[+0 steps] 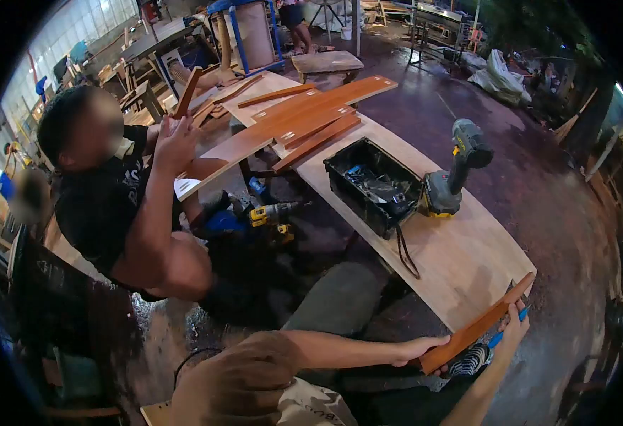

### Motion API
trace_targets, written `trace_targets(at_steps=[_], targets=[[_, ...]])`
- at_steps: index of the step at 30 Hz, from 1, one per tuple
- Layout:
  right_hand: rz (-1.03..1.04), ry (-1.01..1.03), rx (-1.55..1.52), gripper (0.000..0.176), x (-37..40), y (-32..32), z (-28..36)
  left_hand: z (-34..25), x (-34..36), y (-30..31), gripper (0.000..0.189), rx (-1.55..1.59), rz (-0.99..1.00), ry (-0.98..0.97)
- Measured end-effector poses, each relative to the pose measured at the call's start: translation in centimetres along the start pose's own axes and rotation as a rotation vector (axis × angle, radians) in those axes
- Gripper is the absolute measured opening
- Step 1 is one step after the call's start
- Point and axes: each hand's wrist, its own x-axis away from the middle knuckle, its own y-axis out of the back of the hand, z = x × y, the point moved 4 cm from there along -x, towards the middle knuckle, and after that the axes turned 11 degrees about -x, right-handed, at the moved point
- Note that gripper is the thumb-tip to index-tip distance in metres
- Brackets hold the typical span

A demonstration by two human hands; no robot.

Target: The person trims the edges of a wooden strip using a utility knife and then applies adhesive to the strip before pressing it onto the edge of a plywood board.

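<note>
The reddish-brown wooden slat [476, 328] slants across the near end of the plywood bench [461, 273], probably stiff and light, best held by its long edges. The left hand [418, 350] has its fingers gripping the lower end; the right hand [515, 326] clasps a blue pen [495, 340] alongside.

Smooth, reddish-brown wooden board [476, 331] shows a faint sheen; pale wooden table [461, 259] looks smooth and matt, black plastic bin [356, 199] slightly glossy.

One held brown strip [476, 329], one pale board [461, 263] — on it, one black bin [361, 203], one drill [458, 172].
</note>
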Motion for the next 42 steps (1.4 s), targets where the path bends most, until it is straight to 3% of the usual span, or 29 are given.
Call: trace_targets(at_steps=[4, 10, 14, 16, 20, 26, 31, 34, 42], targets=[[-0.018, -0.03, 0.035, 0.036, 0.2, 0.0, 0.2, 0.2, -0.3, 0.4, 0.062, -0.023, -0.042, -0.025], [0.12, 0.035, 0.128, 0.036, 1.8, -2.0, 1.9, 0.5, -0.5, 0.3, 0.061, 0.008, -0.054, -0.028], [0.181, 0.021, 0.118, 0.04, -1.6, 1.1, -2.5, 0.4, 0.0, 0.0, 0.057, 0.096, -0.042, 0.018], [0.198, -0.029, 0.248, 0.038, 1.7, -2.0, 1.7, 0.2, 0.3, -0.1, 0.057, 0.098, -0.06, 0.008], [0.238, 0.043, 0.219, 0.035, 0.5, -1.1, 0.2, -0.2, 0.6, -0.2, 0.055, 0.132, -0.024, 0.026], [0.258, -0.114, 0.323, 0.034, 0.6, -0.8, 0.2, -0.3, 0.8, -0.6, 0.053, 0.256, 0.015, 0.028], [0.391, 0.159, 0.59, 0.043, -0.2, -0.3, -0.7, -0.5, 0.8, -1.1, 0.051, 0.265, 0.062, 0.005], [0.444, 0.109, 0.71, 0.045, -0.1, -0.7, 0.2, -1.2, 1.4, -1.6, 0.05, 0.297, 0.039, -0.006], [0.472, 0.158, 0.584, 0.043, 0.1, -0.6, 0.5, 1.0, -1.6, -0.4, 0.051, 0.243, -0.018, -0.062]])
